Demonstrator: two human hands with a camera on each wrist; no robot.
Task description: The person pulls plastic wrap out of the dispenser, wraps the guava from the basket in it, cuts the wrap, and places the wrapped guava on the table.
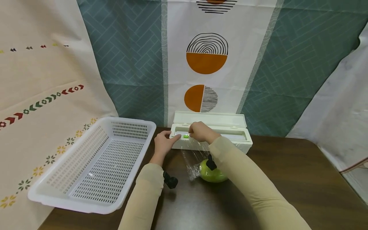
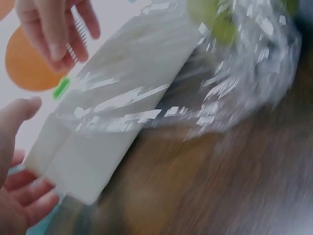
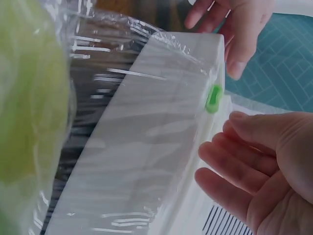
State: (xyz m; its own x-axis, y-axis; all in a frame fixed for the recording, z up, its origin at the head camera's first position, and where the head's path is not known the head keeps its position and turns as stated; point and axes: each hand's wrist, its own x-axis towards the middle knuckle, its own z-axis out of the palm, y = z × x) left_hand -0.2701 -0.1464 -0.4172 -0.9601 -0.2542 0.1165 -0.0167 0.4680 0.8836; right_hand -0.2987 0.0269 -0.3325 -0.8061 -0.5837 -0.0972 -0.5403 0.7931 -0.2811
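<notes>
A white cling film dispenser (image 1: 211, 145) stands at the back of the table with its lid raised. A green slide cutter (image 1: 186, 136) sits on its front edge. Clear cling film (image 2: 142, 105) runs down from that edge to a round green fruit (image 1: 212, 172), partly covering it. My left hand (image 1: 164, 142) is at the dispenser's left end, its thumb stretched toward the cutter. Just above the cutter, my right hand (image 3: 264, 166) has loosely bent fingers, with nothing visible between them. In the head view, my right forearm partly hides the fruit.
A white perforated plastic basket (image 1: 107, 169) stands on the left of the dark wooden table (image 1: 198, 207). Patterned cloths (image 1: 135, 64) hang behind the table and at its sides.
</notes>
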